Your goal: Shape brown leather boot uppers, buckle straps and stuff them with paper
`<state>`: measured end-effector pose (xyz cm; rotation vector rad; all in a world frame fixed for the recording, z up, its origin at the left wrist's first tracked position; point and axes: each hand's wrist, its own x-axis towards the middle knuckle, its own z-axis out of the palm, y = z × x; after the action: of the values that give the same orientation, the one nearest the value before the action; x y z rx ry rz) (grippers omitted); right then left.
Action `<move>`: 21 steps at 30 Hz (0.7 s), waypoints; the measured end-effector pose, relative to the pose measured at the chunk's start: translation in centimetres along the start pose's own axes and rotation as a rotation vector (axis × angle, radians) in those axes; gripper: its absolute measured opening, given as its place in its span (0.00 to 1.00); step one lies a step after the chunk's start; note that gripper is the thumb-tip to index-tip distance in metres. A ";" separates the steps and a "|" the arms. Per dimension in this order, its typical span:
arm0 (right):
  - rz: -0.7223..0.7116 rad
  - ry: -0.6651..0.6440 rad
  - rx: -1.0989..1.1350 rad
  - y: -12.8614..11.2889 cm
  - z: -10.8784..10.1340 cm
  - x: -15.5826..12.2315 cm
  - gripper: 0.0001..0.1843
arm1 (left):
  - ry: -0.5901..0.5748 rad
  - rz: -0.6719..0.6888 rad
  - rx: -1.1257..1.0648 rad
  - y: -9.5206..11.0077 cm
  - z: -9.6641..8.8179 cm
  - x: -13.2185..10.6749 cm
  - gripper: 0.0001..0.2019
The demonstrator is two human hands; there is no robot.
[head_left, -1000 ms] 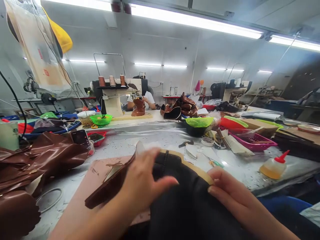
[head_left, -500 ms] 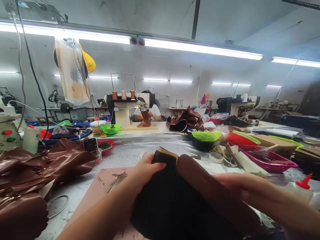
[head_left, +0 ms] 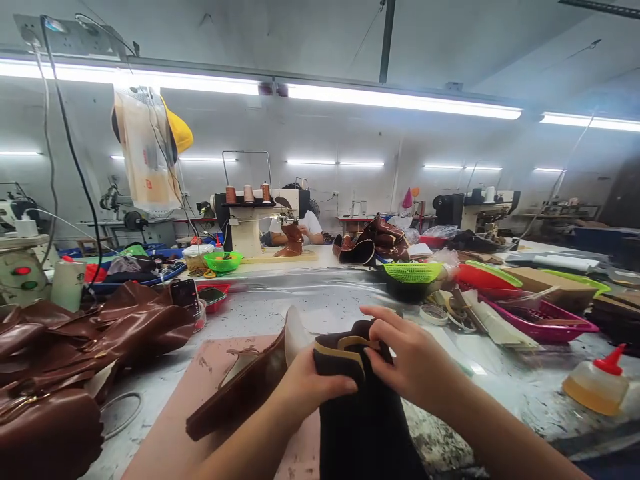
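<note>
A black boot-shaft piece (head_left: 365, 427) with a tan strip along its folded top edge is held upright in front of me. My left hand (head_left: 315, 390) is closed on its left side, thumb across the black face. At the top right edge, my right hand (head_left: 400, 343) pinches the black material between thumb and fingers. Behind my left wrist, a glossy brown leather piece (head_left: 240, 383) extends over the pink board (head_left: 173, 433); I cannot tell whether it joins the black piece. A whitish flap (head_left: 296, 333) rises beside its upper end.
Brown leather uppers (head_left: 145, 313) are heaped at the left, near a phone (head_left: 184, 297). A glue bottle (head_left: 597, 383) with a red cap stands at the right. Behind it are a magenta basket (head_left: 545, 337) and a tape roll (head_left: 433, 315). Across the table, a person sits behind a sewing machine (head_left: 250, 227).
My right hand has come inward from the right to the piece's top edge. The piece has turned, its brown right side no longer showing there. Brown leather now shows left of it.
</note>
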<state>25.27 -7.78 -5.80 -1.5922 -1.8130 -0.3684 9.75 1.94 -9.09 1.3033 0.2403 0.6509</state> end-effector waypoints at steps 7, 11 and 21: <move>0.344 0.108 0.155 -0.1 7.8 -6.4 0.30 | 0.606 -0.051 -0.291 -0.3 -0.6 0.2 0.16; 0.459 -0.100 0.234 0.7 9.7 -10.7 0.14 | 0.741 -0.020 -0.284 0.4 -2.3 -0.1 0.16; 0.616 -0.658 0.766 2.0 2.6 -9.6 0.15 | 0.775 0.068 -0.236 0.4 -4.4 -0.2 0.18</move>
<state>26.53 -12.98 -14.40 -1.6498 -1.4607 1.1084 7.20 5.42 -9.98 0.7863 0.7258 1.1899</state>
